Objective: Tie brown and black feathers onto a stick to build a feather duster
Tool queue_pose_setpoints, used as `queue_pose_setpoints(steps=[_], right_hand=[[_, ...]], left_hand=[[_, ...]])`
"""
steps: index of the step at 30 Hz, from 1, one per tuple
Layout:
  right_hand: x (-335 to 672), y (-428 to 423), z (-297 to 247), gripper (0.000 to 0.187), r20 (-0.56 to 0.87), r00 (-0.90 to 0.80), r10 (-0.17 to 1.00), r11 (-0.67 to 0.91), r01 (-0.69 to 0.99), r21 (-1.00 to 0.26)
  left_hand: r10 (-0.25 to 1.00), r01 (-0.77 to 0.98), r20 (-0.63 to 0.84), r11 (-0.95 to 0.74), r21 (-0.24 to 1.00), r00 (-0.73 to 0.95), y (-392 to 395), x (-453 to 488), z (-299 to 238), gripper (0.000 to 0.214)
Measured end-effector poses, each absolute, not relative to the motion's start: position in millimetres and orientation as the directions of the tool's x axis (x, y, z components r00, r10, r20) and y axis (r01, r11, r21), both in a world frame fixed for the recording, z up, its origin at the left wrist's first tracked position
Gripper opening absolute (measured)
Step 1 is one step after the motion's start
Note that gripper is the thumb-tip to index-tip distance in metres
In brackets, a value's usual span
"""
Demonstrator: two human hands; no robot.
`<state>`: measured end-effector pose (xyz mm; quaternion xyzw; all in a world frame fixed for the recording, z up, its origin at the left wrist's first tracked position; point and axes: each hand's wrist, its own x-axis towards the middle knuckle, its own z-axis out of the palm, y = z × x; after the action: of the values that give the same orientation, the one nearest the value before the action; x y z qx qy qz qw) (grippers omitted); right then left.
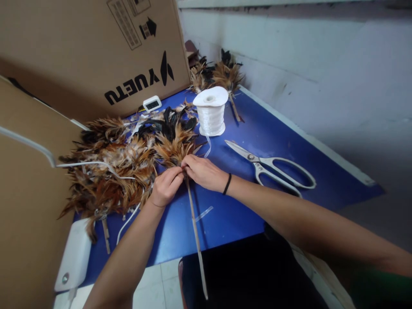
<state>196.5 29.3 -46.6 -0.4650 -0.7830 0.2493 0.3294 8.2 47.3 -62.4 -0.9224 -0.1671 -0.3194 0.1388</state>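
Over the blue table [231, 219], the left hand [166, 186] has its fingertips pinched on the neck of a feather duster [177, 146], front and centre, its stick [195, 231] reaching past the near edge; the right hand [205, 172] pinches that neck too, though whether the ribbon tail [209, 146] is caught there I cannot tell. Good handling probably means the left pinch pressing the feather bases flush against the stick, leaving the right free to keep any binding snug and level. Counted rightward: one white plastic case [74, 253], one feather heap [112, 154] too tangled to number, one small white device [152, 104] with a dark screen, one duster in hand, one clear ribbon scrap [204, 213], one white ribbon spool [210, 118], at least two feather bunches [227, 75] behind it, one pair of scissors [256, 165], unheld.
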Motion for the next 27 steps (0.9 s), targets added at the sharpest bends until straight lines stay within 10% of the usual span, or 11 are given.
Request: queue_pose_setpoints(steps=[27], right_hand=[[193.2, 28.4, -44.9, 0.018, 0.204, -0.349, 0.915, 0.395, 0.666, -0.633]], left_hand=[[0.294, 0.464, 0.615, -0.876, -0.133, 0.732, 49.1, 8.6, -66.3, 0.022]])
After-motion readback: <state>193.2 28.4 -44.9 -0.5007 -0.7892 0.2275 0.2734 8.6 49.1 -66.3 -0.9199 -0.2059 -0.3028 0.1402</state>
